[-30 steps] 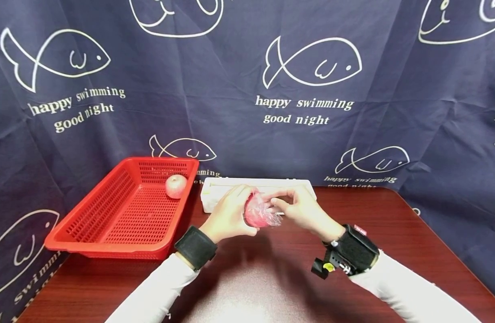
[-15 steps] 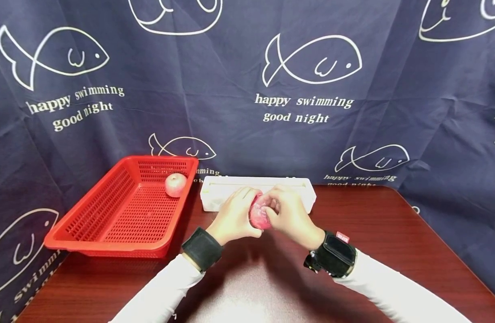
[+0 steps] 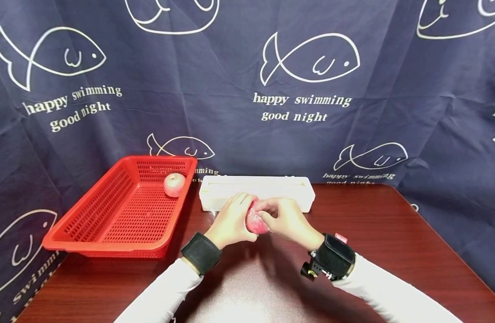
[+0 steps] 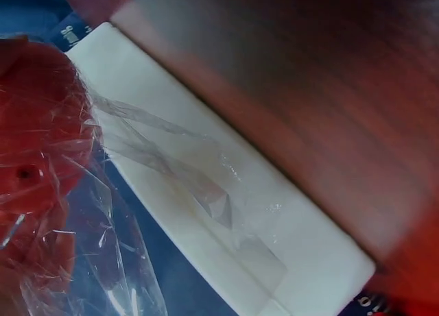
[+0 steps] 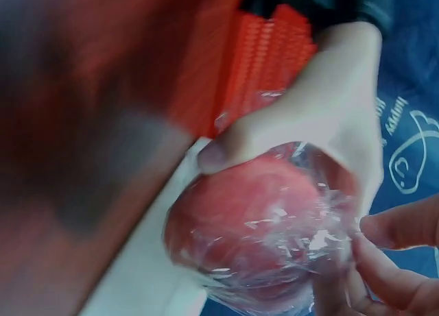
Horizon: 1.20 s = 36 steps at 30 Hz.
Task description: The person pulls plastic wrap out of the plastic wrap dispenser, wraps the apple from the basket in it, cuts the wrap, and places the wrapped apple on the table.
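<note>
White sleeves nearest, black bands round both wrists (small gadget strapped by the right one). Left hand had thumb and fingers curved round the wrapped apple, gripping it from the left. Right hand was mostly closed, fingers bent, thumb and fingertips pinching clear film at the apple's other side. Apple sat between both hands, above the red-brown table; film crinkled and shiny, loose folds sticking out. Over left, red basket stood on the table, slotted sides and floor, second apple inside near its right wall. Behind the hands, partly hidden by them, lay a long white box; left wrist view showed a clear strip across it. Farthest back hung a dark blue cloth, white fish outlines, "happy swimming good night" lettering.
</note>
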Each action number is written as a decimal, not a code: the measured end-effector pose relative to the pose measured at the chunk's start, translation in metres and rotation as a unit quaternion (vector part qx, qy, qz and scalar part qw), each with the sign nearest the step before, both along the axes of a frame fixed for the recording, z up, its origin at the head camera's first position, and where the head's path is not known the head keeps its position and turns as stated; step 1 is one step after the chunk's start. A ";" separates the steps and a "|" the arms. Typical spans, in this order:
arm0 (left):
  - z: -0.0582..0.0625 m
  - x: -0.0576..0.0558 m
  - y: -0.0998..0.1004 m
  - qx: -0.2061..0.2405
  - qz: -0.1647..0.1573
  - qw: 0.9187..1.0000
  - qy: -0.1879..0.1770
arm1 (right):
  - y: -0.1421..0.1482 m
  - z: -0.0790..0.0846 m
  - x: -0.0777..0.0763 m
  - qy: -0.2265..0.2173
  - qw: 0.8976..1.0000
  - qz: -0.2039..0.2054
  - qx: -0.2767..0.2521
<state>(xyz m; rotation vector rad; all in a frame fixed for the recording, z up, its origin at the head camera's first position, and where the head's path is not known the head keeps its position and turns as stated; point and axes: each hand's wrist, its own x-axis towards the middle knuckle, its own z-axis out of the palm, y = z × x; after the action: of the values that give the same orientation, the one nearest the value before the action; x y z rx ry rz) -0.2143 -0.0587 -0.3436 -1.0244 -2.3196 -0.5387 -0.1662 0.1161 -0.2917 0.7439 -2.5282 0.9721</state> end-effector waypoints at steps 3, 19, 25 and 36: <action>-0.004 -0.001 -0.002 0.000 0.005 1.000 -0.006 | 0.003 0.002 -0.002 -0.048 0.999 -0.001 -0.002; 0.009 0.000 -0.008 0.098 0.000 0.995 -0.022 | 0.027 0.014 -0.015 -0.170 0.957 -0.020 -0.234; 0.014 0.004 -0.007 0.110 -0.027 0.993 -0.018 | 0.038 0.009 -0.020 -0.326 0.898 0.054 -0.290; 0.016 0.010 -0.003 0.111 -0.045 0.992 -0.037 | 0.037 -0.009 -0.025 -0.479 0.776 0.183 -0.368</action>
<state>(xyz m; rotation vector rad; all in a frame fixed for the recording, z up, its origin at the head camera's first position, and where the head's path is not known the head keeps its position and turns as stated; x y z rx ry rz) -0.2043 -0.0617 -0.3275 -1.0185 -2.2234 -0.8637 -0.1912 0.1533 -0.3005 0.5338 -2.2625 2.8440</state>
